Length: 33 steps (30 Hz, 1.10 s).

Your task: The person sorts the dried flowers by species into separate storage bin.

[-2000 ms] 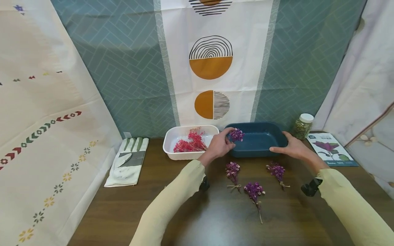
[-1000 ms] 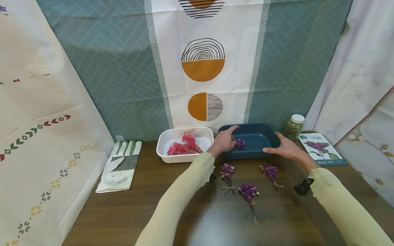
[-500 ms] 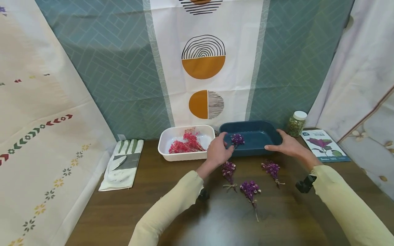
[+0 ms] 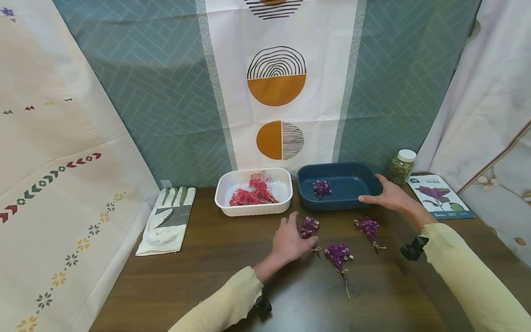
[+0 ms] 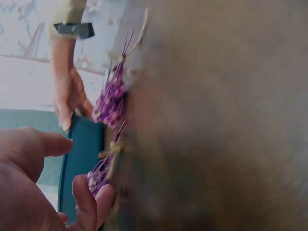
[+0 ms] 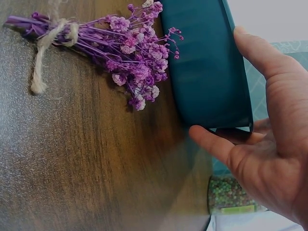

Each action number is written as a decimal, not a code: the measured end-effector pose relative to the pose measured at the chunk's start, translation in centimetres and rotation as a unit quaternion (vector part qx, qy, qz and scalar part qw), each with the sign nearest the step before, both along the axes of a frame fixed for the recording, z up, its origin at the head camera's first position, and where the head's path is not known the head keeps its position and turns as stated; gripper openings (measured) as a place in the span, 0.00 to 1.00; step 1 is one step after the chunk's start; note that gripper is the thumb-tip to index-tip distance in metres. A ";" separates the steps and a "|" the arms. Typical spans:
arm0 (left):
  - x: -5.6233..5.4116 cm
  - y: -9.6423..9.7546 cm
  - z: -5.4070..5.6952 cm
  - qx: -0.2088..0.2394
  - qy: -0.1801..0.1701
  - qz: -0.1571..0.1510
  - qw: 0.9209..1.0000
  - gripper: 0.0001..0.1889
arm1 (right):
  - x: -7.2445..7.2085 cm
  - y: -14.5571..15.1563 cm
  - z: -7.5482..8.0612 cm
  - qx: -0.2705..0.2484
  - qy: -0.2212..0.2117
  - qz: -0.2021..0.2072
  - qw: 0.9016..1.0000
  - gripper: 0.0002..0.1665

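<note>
My left hand (image 4: 290, 240) reaches over the table with thumb and fingers spread on either side of a twine-tied bunch of purple dried flowers (image 4: 309, 227). In the left wrist view, that bunch (image 5: 98, 177) shows between thumb and fingers. My right hand (image 4: 391, 196) grips the right end of a dark blue tray (image 4: 338, 204). Inside the tray's left part lies another purple bunch (image 4: 321, 188). Two more lie on the table: one in the middle (image 4: 338, 253) and a bunch at the right (image 4: 368, 228), seen close in the right wrist view.
A white tray (image 4: 253, 211) with pinkish-red dried flowers (image 4: 255, 193) stands left of the blue one. Folded white-and-grey gloves (image 4: 168, 221) lie farther left. Behind my right hand are a lidded jar (image 4: 401, 168) and a flower-printed packet (image 4: 441, 196). Curtains hang behind the table (image 4: 215, 286).
My left hand has placed a purple bunch in the blue tray, let it go and moved back towards me to a bunch on the table. My right hand stays on the tray.
</note>
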<state>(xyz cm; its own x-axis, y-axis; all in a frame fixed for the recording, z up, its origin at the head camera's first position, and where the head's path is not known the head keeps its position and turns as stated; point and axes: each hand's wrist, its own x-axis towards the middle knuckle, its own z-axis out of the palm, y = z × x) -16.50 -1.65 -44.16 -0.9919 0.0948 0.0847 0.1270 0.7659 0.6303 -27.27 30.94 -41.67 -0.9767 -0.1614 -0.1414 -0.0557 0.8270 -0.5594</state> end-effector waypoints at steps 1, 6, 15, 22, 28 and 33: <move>0.2 0.1 -0.1 -0.002 -0.001 0.000 1.000 0.44 | 0.0 0.0 0.0 0.001 0.001 0.001 1.000 0.73; 0.8 0.5 -0.6 -0.004 -0.001 0.012 1.000 0.45 | 0.0 0.0 -0.1 0.002 0.004 0.002 1.000 0.72; 0.4 1.4 -1.5 -0.042 -0.039 0.012 0.998 0.49 | -0.1 0.0 -0.1 -0.001 0.001 -0.001 1.000 0.73; 0.1 2.0 -1.8 -0.059 -0.036 0.015 0.998 0.48 | -0.3 0.2 -0.1 -0.004 0.002 0.001 1.000 0.72; -0.1 2.2 -2.0 -0.063 -0.036 0.014 0.997 0.48 | -0.2 0.3 -0.2 -0.004 0.001 0.001 1.000 0.72; -0.1 2.0 -2.2 -0.056 -0.024 0.006 0.998 0.46 | -0.2 0.2 -0.2 -0.007 -0.001 -0.003 1.000 0.73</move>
<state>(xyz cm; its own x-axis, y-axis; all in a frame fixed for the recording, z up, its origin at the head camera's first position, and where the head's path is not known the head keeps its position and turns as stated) -16.59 0.35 -46.40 -0.9957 0.0893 0.0256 0.0888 0.8331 0.5459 -27.45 31.12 -41.92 -0.9772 -0.1583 -0.1413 -0.0500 0.8190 -0.5716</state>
